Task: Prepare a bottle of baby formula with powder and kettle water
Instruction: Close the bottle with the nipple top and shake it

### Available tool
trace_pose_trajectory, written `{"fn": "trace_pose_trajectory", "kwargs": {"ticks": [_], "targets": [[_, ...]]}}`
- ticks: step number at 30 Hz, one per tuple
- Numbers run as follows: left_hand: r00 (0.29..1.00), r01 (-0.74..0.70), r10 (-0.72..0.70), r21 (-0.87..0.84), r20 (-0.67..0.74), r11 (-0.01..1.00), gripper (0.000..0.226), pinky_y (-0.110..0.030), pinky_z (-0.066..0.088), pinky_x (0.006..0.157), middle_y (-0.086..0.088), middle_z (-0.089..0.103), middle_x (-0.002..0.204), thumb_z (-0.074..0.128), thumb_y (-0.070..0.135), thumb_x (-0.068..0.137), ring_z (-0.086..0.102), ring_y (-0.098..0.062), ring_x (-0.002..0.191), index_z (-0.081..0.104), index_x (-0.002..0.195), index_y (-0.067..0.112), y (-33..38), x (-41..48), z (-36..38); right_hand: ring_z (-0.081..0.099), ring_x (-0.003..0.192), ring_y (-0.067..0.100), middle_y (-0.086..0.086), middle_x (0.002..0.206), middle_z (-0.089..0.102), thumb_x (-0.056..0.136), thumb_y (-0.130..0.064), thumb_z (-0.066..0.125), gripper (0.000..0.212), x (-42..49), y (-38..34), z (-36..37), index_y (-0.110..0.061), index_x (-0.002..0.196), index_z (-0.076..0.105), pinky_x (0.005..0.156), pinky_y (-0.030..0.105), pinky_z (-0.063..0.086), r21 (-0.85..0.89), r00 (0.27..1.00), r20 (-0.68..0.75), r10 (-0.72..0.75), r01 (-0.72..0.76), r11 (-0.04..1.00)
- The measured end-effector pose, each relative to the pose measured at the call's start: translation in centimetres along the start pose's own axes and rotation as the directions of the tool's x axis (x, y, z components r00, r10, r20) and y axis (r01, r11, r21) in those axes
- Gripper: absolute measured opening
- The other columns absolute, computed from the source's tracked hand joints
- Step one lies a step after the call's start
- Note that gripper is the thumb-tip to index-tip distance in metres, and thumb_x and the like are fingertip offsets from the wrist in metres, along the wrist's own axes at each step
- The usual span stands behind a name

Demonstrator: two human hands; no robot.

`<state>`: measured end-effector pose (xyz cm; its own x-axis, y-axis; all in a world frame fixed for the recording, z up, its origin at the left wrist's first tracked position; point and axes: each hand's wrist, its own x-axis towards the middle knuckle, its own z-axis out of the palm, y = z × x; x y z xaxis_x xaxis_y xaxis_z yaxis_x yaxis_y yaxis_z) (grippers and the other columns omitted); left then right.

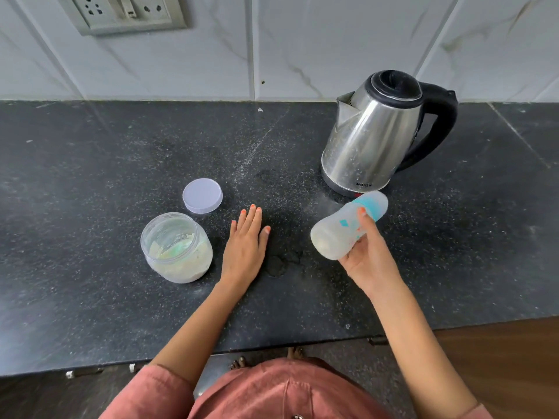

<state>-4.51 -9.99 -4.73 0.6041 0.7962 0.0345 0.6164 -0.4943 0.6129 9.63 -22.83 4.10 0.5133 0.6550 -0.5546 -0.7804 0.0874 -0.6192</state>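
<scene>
1. Task item: translucent plastic baby bottle [332,234] w/ teal markings is hanging right of centre in the frame, off the tabletop. It is tipped almost sideways, just below-left of the kettle base.
2. Grip: right hand [369,252] is curling round the bottle's mid-body, thumb over the top, fingers underneath. A whitish layer is showing at the lower-left end; can't tell which end is the mouth.
3. Handling (judged): light, fairly stiff plastic, smooth so prob. slippery if wet, not fragile. Mid-body wrap is looking secure. For filling, it is prob. better standing upright w/ a hand steadying it low down.
4. Other side: left hand [245,243] is lying flat on the black speckled stone tabletop [90,176] at centre, fingers straight & close together, holding nothing.
5. Just left of it, a clear round plastic jar [177,247] of pale powder is standing open. Its pale lilac round lid [202,195] is lying just above, apart.
6. Stainless steel electric kettle [372,137] is standing upper right; prob. heavy if full, sides maybe hot. Take it by the black handle [444,122], which is facing the frame's right edge.
7. Room: widest gap is lying between left hand & kettle. Front tabletop edge is running across the lower frame, well below the bottle. White wall tiles [302,40] are closing off the top.
</scene>
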Motion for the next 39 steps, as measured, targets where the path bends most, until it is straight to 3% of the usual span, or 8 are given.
{"fn": "trace_pose_trajectory", "kwargs": {"ticks": [5,9,18,23,26,28,34,39], "targets": [[1.000,-0.019,0.020,0.184,-0.007,0.983,0.049,-0.038,0.003,0.115,-0.009,0.016,0.154,0.027,0.028,0.101,0.009,-0.024,0.143,0.020,0.145,0.007,-0.3,2.0,1.1,0.070,0.072,0.015,0.003,0.085,0.072,0.064,-0.045,0.064,0.044,-0.1,0.2,0.8,-0.016,0.098,0.063,0.052,0.025,0.057,0.033,0.967,0.159,0.198,-0.205,0.978],[1.000,0.001,-0.001,0.282,-0.001,0.959,0.060,-0.047,0.020,0.111,-0.017,0.035,0.145,0.016,0.036,0.095,0.031,-0.033,0.136,0.037,0.137,0.000,-0.5,2.2,1.8,0.066,0.090,0.019,0.006,0.094,0.070,0.063,-0.032,0.068,0.034,-0.3,0.3,1.4,-0.016,0.093,0.067,0.077,0.036,0.057,-0.110,0.968,0.191,0.165,-0.146,0.983],[0.999,0.022,-0.010,0.331,-0.037,0.943,0.056,-0.046,0.030,0.107,-0.016,0.044,0.140,0.018,0.030,0.093,0.042,-0.030,0.129,0.043,0.133,0.000,-0.5,1.8,2.3,0.068,0.085,0.007,-0.005,0.090,0.072,0.075,-0.029,0.061,0.027,1.1,-2.5,2.2,-0.018,0.100,0.060,0.072,0.025,0.058,-0.058,0.952,0.114,-0.283,0.290,0.955],[0.999,0.014,0.003,0.344,-0.050,0.939,0.052,-0.047,0.032,0.103,-0.017,0.050,0.134,0.024,0.027,0.092,0.049,-0.031,0.124,0.049,0.129,-0.001,-0.7,2.0,2.3,0.065,0.095,0.020,0.007,0.099,0.069,0.062,-0.026,0.071,0.034,0.5,0.6,1.5,-0.017,0.094,0.063,0.079,0.032,0.055,-0.542,0.971,0.237,-0.039,0.165,0.824],[0.998,0.005,0.019,0.342,-0.065,0.940,0.052,-0.047,0.030,0.104,-0.017,0.050,0.135,0.025,0.027,0.093,0.048,-0.032,0.124,0.048,0.129,-0.002,-0.8,2.0,2.3,0.066,0.098,0.019,0.008,0.105,0.069,0.060,-0.039,0.078,0.053,1.7,-0.7,2.0,-0.015,0.103,0.062,0.080,0.032,0.057,-0.205,0.972,0.184,-0.148,0.185,0.961],[0.997,0.005,0.019,0.331,-0.070,0.944,0.053,-0.045,0.024,0.106,-0.017,0.047,0.137,0.023,0.028,0.094,0.045,-0.031,0.127,0.045,0.131,-0.001,-0.8,2.0,2.4,0.066,0.093,0.011,0.002,0.105,0.067,0.079,-0.033,0.061,0.033,2.4,-0.9,2.6,-0.017,0.108,0.058,0.074,0.025,0.057,-0.051,0.972,0.103,-0.213,0.219,0.974],[0.995,-0.006,0.039,0.352,-0.088,0.936,0.051,-0.048,0.033,0.101,-0.019,0.051,0.133,0.028,0.025,0.091,0.051,-0.033,0.121,0.050,0.127,-0.003,-1.1,2.2,2.6,0.066,0.088,0.013,-0.001,0.089,0.073,0.055,-0.025,0.081,0.039,1.0,1.3,1.9,-0.020,0.090,0.066,0.077,0.029,0.053,-0.635,0.941,0.339,-0.002,0.231,0.737],[0.991,-0.007,0.051,0.343,-0.121,0.939,0.051,-0.046,0.032,0.103,-0.018,0.049,0.135,0.026,0.027,0.093,0.047,-0.031,0.125,0.048,0.129,-0.001,-1.0,2.2,2.7,0.063,0.100,0.020,0.015,0.115,0.064,0.054,-0.047,0.077,0.073,2.9,-0.1,2.9,-0.012,0.116,0.057,0.082,0.030,0.055,-0.176,0.967,0.174,-0.187,0.218,0.960]]}}
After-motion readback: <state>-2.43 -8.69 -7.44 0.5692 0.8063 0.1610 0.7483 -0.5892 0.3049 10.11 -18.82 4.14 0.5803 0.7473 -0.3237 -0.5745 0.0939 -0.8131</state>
